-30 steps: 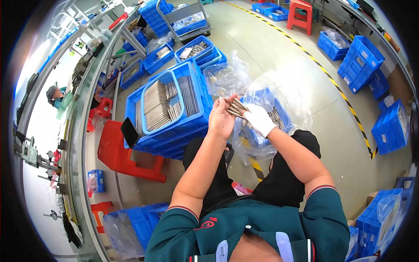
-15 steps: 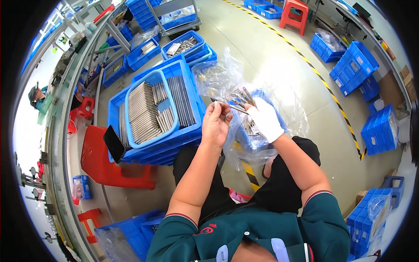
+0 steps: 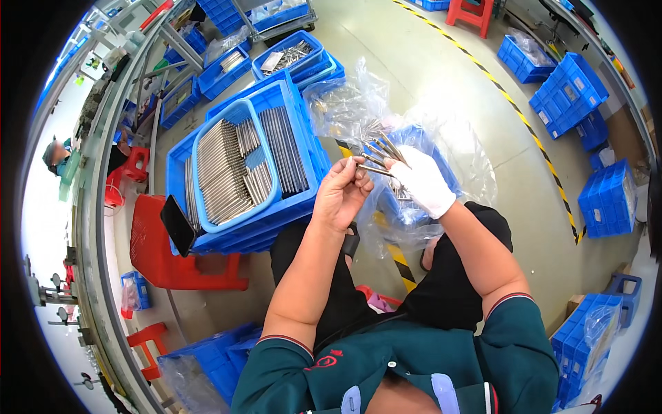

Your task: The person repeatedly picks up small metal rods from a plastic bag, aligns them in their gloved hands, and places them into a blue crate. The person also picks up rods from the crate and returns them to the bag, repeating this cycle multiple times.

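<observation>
My right hand, in a white glove, is closed round several slim metal rods that fan out toward the upper left. My bare left hand pinches the end of one rod at the side of that bunch. Below and beyond both hands, a plastic-lined blue bin holds more loose metal rods. To the left, a light-blue tray carries neat rows of shiny rods. It rests in a larger blue crate, where darker rods lie along the tray's right side.
A black phone leans at the crate's near left corner, beside a red stool. Clear plastic bags spread round the bin. Blue crates stack at the right. Another person sits beyond the workbench at far left.
The view has shifted slightly. My left hand has come closer to the gloved hand, its fingertips now at a rod of the bunch.
</observation>
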The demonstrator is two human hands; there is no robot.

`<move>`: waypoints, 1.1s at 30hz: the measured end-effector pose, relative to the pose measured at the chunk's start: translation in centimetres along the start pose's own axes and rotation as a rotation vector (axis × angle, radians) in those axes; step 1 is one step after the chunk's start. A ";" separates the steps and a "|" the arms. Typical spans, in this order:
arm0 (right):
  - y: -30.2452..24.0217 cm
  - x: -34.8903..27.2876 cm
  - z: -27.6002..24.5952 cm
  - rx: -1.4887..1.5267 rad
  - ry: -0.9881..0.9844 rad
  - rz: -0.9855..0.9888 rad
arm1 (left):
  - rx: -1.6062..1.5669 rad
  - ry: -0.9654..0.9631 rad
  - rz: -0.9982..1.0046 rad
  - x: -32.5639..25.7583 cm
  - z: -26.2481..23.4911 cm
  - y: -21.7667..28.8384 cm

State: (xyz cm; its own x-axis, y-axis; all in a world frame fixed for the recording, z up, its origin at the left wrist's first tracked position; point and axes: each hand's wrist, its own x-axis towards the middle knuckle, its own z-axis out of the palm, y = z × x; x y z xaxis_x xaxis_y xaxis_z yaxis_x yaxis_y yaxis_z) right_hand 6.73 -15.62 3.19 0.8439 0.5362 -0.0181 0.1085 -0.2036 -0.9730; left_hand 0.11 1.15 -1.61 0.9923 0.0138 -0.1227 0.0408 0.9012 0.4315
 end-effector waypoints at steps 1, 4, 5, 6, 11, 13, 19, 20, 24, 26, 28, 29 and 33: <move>0.0 -0.1 -0.1 -0.008 0.009 -0.003 | 0.015 0.000 -0.005 0.1 0.0 0.0; 0.2 -0.1 -0.3 -0.090 0.025 -0.060 | 0.102 0.020 -0.009 0.1 0.1 0.0; 0.3 -0.1 -0.5 -0.129 0.029 -0.087 | 0.136 0.028 -0.008 0.1 0.1 0.0; 0.3 -0.2 -0.7 -0.157 0.027 -0.097 | 0.175 0.031 -0.004 0.2 0.1 -0.1; 0.3 -0.4 -1.2 -0.206 0.001 -0.107 | 0.284 0.045 0.011 0.4 -0.2 -0.2; -0.1 -0.6 -1.3 -0.170 -0.010 -0.082 | 0.297 0.042 0.002 0.4 -0.2 0.0; -0.5 -0.6 -1.6 -0.161 -0.029 -0.019 | 0.545 0.099 0.074 0.0 0.9 0.2; -0.5 -0.6 -1.6 -0.157 -0.033 -0.002 | 0.592 0.112 0.085 0.0 1.0 0.3; 0.6 -0.7 -0.8 -0.200 0.045 -0.094 | 0.456 0.081 0.050 0.0 0.5 -0.2; 1.3 -0.7 -0.3 -0.196 0.067 -0.118 | 0.329 0.050 0.025 0.1 0.2 -0.7; 1.0 -0.6 -0.4 -0.172 0.061 -0.115 | 0.375 0.059 0.047 0.1 0.3 -0.6; 0.8 -0.6 -0.5 -0.161 0.057 -0.113 | 0.397 0.064 0.059 0.1 0.6 -0.5; 0.1 -0.6 -1.6 -0.182 0.018 -0.078 | 0.589 0.172 0.221 -0.2 1.7 -0.4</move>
State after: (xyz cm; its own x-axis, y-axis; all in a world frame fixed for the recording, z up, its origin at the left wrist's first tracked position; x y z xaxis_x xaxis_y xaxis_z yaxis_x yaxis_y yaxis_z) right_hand 7.03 -17.27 3.46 0.8382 0.5419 0.0617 0.2659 -0.3072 -0.9137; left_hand 0.08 0.05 -0.24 0.9539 0.2849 -0.0947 -0.0570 0.4817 0.8745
